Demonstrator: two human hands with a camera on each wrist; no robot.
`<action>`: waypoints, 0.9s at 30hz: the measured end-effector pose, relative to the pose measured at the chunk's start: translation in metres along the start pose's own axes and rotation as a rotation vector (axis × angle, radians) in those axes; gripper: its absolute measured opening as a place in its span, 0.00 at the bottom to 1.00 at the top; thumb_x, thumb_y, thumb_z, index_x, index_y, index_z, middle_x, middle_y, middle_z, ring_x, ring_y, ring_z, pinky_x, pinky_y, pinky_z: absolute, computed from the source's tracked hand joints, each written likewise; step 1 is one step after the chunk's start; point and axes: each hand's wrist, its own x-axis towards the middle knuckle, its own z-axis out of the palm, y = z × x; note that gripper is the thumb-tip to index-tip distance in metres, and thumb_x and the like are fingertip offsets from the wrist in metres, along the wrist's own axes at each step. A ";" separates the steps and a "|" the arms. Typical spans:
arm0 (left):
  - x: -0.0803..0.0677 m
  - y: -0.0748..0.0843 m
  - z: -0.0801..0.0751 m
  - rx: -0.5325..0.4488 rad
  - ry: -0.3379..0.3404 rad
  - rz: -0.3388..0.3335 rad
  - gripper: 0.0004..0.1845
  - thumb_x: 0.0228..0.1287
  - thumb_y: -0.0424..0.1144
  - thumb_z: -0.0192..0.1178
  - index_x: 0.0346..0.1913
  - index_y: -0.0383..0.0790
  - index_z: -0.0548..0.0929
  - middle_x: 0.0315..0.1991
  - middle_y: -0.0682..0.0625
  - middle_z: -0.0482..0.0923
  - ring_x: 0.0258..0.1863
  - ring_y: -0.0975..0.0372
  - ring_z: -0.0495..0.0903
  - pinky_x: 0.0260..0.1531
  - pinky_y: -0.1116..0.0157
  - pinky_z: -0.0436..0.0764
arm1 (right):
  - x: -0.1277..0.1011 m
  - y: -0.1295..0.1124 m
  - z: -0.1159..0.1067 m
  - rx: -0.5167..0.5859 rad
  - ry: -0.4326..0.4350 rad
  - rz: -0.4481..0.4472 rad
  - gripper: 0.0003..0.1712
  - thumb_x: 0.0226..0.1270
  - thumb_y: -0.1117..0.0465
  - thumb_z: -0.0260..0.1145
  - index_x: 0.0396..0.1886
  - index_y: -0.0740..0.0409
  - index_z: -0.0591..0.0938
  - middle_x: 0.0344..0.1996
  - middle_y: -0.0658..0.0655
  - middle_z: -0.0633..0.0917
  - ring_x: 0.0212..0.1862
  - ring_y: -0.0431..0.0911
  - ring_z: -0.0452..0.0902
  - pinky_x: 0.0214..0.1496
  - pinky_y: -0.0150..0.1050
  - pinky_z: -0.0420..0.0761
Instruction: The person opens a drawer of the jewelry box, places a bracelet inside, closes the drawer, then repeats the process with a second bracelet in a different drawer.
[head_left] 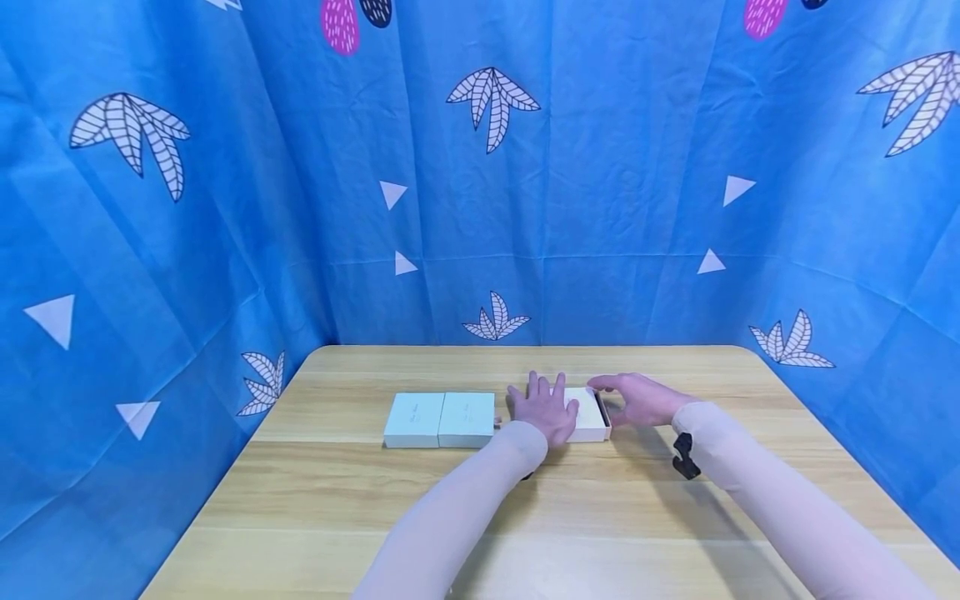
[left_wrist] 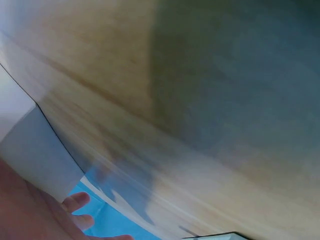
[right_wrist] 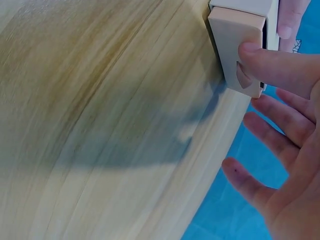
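A white box (head_left: pixel 582 410) lies on the wooden table, its drawer (right_wrist: pixel 232 37) slid slightly out at the right end, leaving a dark gap. The drawer's pale pinkish end face has a small notch. My left hand (head_left: pixel 545 411) rests on top of the box with its fingers spread. At the right end, my right hand (head_left: pixel 637 400) touches the drawer's end face with the thumb (right_wrist: pixel 280 65); its other fingers are spread loosely near the far corner. In the left wrist view, the side of the white box (left_wrist: pixel 42 155) shows beside the left hand.
Two pale teal boxes (head_left: pixel 415 419) stand side by side left of the white box, and a small pinkish tab (head_left: pixel 497 422) sticks out on the right one's side. A blue patterned curtain (head_left: pixel 600 208) hangs round the table (head_left: pixel 337 500).
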 end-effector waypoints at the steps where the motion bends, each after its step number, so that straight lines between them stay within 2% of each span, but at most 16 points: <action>1: 0.000 0.000 0.000 0.001 0.000 -0.001 0.37 0.74 0.68 0.19 0.82 0.61 0.42 0.81 0.50 0.51 0.82 0.52 0.41 0.72 0.33 0.51 | 0.000 0.000 0.000 -0.002 0.003 0.002 0.40 0.57 0.62 0.77 0.69 0.65 0.73 0.63 0.65 0.80 0.66 0.63 0.75 0.67 0.60 0.72; 9: -0.001 0.000 -0.003 -0.010 -0.008 -0.001 0.37 0.75 0.68 0.21 0.82 0.60 0.43 0.81 0.49 0.51 0.82 0.51 0.42 0.71 0.33 0.51 | 0.001 -0.003 0.002 0.007 0.017 0.010 0.42 0.56 0.62 0.78 0.70 0.65 0.72 0.63 0.65 0.80 0.66 0.63 0.74 0.68 0.60 0.72; 17: -0.003 0.000 -0.006 0.004 -0.011 -0.002 0.38 0.74 0.68 0.21 0.82 0.60 0.43 0.81 0.49 0.51 0.82 0.51 0.42 0.71 0.33 0.52 | 0.003 -0.003 0.004 0.018 0.026 0.030 0.44 0.56 0.56 0.79 0.70 0.63 0.72 0.63 0.64 0.80 0.66 0.62 0.75 0.68 0.59 0.72; 27: -0.001 0.001 -0.001 0.006 0.005 -0.005 0.37 0.75 0.67 0.20 0.82 0.60 0.43 0.81 0.49 0.51 0.82 0.52 0.42 0.72 0.34 0.52 | 0.001 -0.004 0.007 0.001 0.043 0.043 0.43 0.57 0.53 0.78 0.70 0.62 0.73 0.64 0.64 0.80 0.65 0.62 0.75 0.67 0.60 0.73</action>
